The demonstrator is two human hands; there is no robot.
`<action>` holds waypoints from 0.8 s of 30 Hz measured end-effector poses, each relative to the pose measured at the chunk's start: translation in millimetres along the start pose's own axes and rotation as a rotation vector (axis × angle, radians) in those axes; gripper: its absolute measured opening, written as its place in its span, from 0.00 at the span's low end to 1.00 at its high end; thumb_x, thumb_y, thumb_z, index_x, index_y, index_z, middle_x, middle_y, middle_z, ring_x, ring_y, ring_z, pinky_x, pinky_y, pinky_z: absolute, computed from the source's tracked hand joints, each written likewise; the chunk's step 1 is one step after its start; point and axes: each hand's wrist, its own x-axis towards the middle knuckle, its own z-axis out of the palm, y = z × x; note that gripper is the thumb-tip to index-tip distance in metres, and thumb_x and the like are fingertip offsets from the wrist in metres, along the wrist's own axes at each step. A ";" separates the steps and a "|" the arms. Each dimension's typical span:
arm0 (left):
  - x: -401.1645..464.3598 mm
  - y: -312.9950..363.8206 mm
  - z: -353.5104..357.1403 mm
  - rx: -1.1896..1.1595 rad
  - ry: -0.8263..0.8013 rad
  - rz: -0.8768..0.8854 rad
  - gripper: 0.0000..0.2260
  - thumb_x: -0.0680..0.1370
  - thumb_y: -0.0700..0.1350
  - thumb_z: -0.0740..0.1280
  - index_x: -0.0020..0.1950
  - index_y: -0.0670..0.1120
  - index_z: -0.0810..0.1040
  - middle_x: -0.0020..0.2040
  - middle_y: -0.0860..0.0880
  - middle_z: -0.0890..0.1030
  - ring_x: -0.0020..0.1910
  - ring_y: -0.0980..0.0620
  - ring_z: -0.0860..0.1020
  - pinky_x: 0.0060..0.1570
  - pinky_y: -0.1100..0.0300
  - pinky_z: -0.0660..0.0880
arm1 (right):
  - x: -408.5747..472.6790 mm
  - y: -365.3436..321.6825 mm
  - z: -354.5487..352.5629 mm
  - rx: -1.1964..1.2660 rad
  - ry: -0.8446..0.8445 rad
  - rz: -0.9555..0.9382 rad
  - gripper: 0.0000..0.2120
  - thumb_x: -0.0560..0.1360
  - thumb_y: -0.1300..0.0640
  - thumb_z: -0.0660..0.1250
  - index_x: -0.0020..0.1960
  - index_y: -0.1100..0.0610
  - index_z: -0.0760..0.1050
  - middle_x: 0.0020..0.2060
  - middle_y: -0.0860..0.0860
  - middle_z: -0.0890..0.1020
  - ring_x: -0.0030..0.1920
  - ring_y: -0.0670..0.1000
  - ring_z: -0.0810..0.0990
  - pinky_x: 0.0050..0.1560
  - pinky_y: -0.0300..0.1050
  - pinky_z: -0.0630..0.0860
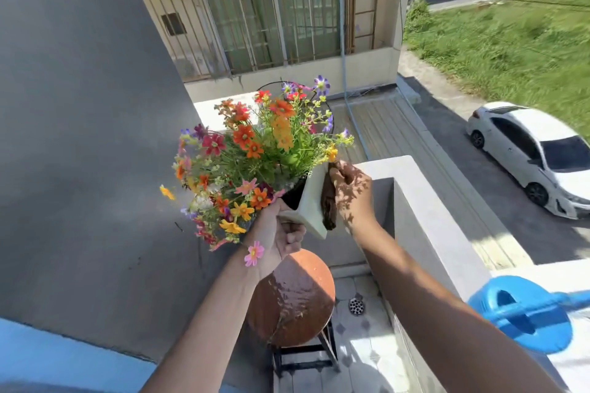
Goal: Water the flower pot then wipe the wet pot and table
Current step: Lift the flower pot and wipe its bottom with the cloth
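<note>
**Pot lifted clear of the table, cloth against its side**

Pot [308,201] is up in the air, white, square-sided, tipped over toward the left so its mouth faces the grey wall. The left hand [281,238] grips it from below and behind, fingers curled tight around the lower edge near the base. Flowers [245,156] spill out above and to the left of that grip, orange, red, pink, yellow and purple, with one pink bloom hanging down over the left wrist.

Over on the other side, the right hand [351,195] presses a dark brown cloth [329,204] flat against the pot's right face, fingers closed on the cloth, leaf shadows dappled across the back of the hand. The cloth runs from near the rim down to the pot's bottom corner.

Straight below the left hand's grip sits the round brown table [293,300], its top glistening wet with streaks and puddles, the pot well apart from it. A floor drain [356,306] shows just right of the table. Below and to the right of the right forearm, a blue watering can [526,313] rests on the balcony ledge [431,220]. Beyond the ledge, down at street level, a white car [536,156] is parked.
</note>
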 end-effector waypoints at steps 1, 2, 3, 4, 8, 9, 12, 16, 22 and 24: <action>0.9 -0.6 0.7 0.002 0.008 0.001 0.06 0.78 0.44 0.55 0.48 0.42 0.68 0.30 0.43 0.69 0.21 0.54 0.64 0.20 0.64 0.58 | -2.5 -5.6 2.5 0.016 -0.003 -0.033 0.08 0.77 0.63 0.66 0.52 0.56 0.82 0.44 0.48 0.81 0.44 0.43 0.77 0.48 0.41 0.73; 1.5 -0.6 1.2 0.006 0.014 0.002 0.06 0.78 0.44 0.55 0.47 0.42 0.67 0.30 0.43 0.69 0.21 0.54 0.63 0.21 0.63 0.58 | -6.7 -13.4 5.0 0.035 -0.007 -0.048 0.07 0.77 0.62 0.66 0.52 0.56 0.81 0.45 0.49 0.81 0.45 0.44 0.77 0.49 0.40 0.73; 2.6 -0.1 0.8 0.014 0.022 0.006 0.06 0.78 0.44 0.55 0.45 0.43 0.68 0.30 0.44 0.68 0.21 0.54 0.63 0.21 0.63 0.57 | -12.3 -21.0 7.0 0.057 -0.020 -0.044 0.05 0.78 0.60 0.67 0.52 0.56 0.80 0.45 0.49 0.80 0.45 0.43 0.76 0.50 0.39 0.72; 2.8 1.0 0.0 0.016 0.030 0.014 0.07 0.78 0.44 0.55 0.42 0.43 0.68 0.30 0.44 0.68 0.21 0.54 0.63 0.21 0.63 0.57 | -20.7 -29.2 8.1 0.070 -0.045 -0.021 0.06 0.78 0.60 0.67 0.52 0.59 0.81 0.46 0.50 0.81 0.46 0.43 0.77 0.50 0.38 0.73; 3.0 5.4 -4.4 -0.024 0.042 0.083 0.10 0.78 0.44 0.55 0.39 0.43 0.68 0.28 0.46 0.68 0.21 0.54 0.63 0.20 0.63 0.58 | -72.2 -38.7 6.7 0.038 -0.087 -0.102 0.07 0.77 0.60 0.69 0.54 0.61 0.82 0.47 0.49 0.83 0.48 0.37 0.78 0.52 0.34 0.73; 2.7 5.4 -4.8 -0.024 0.036 0.101 0.10 0.78 0.44 0.55 0.39 0.44 0.69 0.28 0.47 0.66 0.21 0.54 0.63 0.21 0.62 0.57 | -82.5 -33.6 7.2 0.015 -0.073 -0.123 0.08 0.77 0.61 0.70 0.55 0.61 0.82 0.47 0.48 0.83 0.49 0.34 0.78 0.52 0.30 0.71; 1.9 5.6 -4.0 -0.007 0.014 0.112 0.07 0.78 0.44 0.55 0.45 0.42 0.70 0.28 0.48 0.65 0.20 0.55 0.62 0.21 0.62 0.56 | -89.1 -30.9 11.1 0.020 -0.041 -0.132 0.11 0.76 0.62 0.70 0.58 0.61 0.82 0.50 0.49 0.83 0.52 0.39 0.80 0.54 0.30 0.72; -0.3 5.7 -7.9 0.064 0.043 0.064 0.07 0.77 0.44 0.55 0.44 0.42 0.69 0.28 0.44 0.71 0.20 0.54 0.62 0.20 0.64 0.57 | -56.5 -38.3 13.5 0.118 -0.018 -0.042 0.06 0.77 0.62 0.69 0.53 0.60 0.82 0.47 0.50 0.84 0.49 0.45 0.81 0.53 0.38 0.75; -3.1 11.7 -18.2 0.192 0.100 0.031 0.10 0.75 0.45 0.55 0.40 0.40 0.71 0.27 0.44 0.72 0.19 0.55 0.61 0.19 0.66 0.54 | -16.1 -31.5 -3.0 0.200 -0.055 -0.010 0.12 0.78 0.54 0.66 0.38 0.58 0.72 0.28 0.55 0.71 0.29 0.51 0.69 0.28 0.47 0.67; -3.9 16.2 -24.9 0.204 0.143 0.029 0.10 0.75 0.44 0.54 0.37 0.42 0.68 0.27 0.43 0.72 0.19 0.55 0.60 0.19 0.67 0.52 | -9.0 -31.6 -8.3 0.191 -0.087 0.010 0.06 0.77 0.56 0.67 0.42 0.55 0.79 0.31 0.51 0.78 0.30 0.50 0.72 0.31 0.45 0.70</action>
